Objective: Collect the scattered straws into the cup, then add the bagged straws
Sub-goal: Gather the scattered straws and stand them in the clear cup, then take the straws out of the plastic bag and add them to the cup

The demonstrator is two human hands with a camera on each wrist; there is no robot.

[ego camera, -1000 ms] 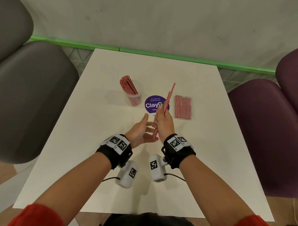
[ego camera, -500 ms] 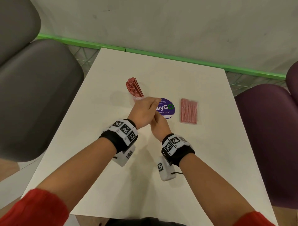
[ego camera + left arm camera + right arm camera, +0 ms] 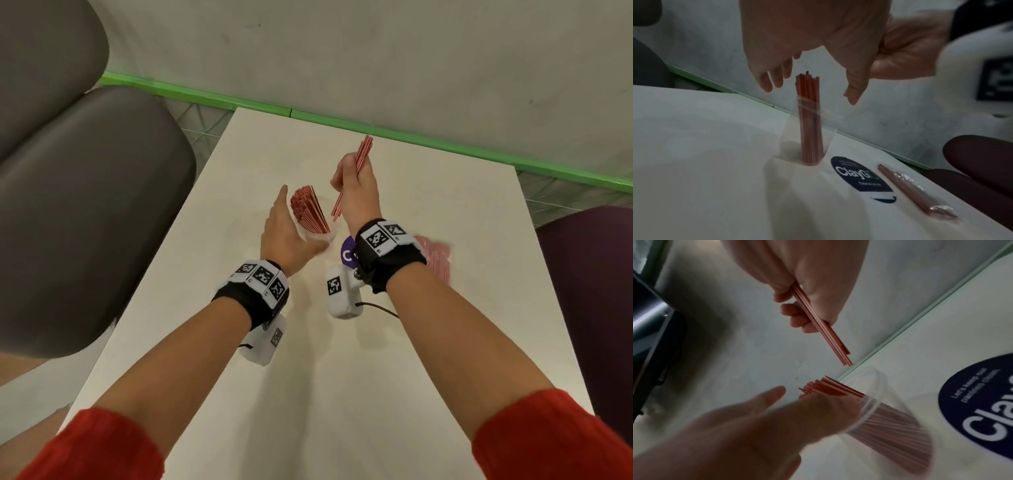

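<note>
Right hand (image 3: 356, 192) curled round small bundle of thin red straws (image 3: 822, 326), raised above clear plastic cup (image 3: 879, 402); bundle's long axis steeply tilted, lower ends aimed down at cup mouth, not yet inside. Left hand (image 3: 286, 233) relaxed, fingers straight, gripping nothing, just beside cup on its left. Cup near middle of white tabletop (image 3: 342, 377), holding more red straws (image 3: 308, 209) leaning toward left edge. Clear bag of red straws (image 3: 916, 190) flat, long axis toward far edge, right of round purple sticker (image 3: 861, 177). Head view: bag half hidden by right wrist; left wrist view: shown whole.
</note>
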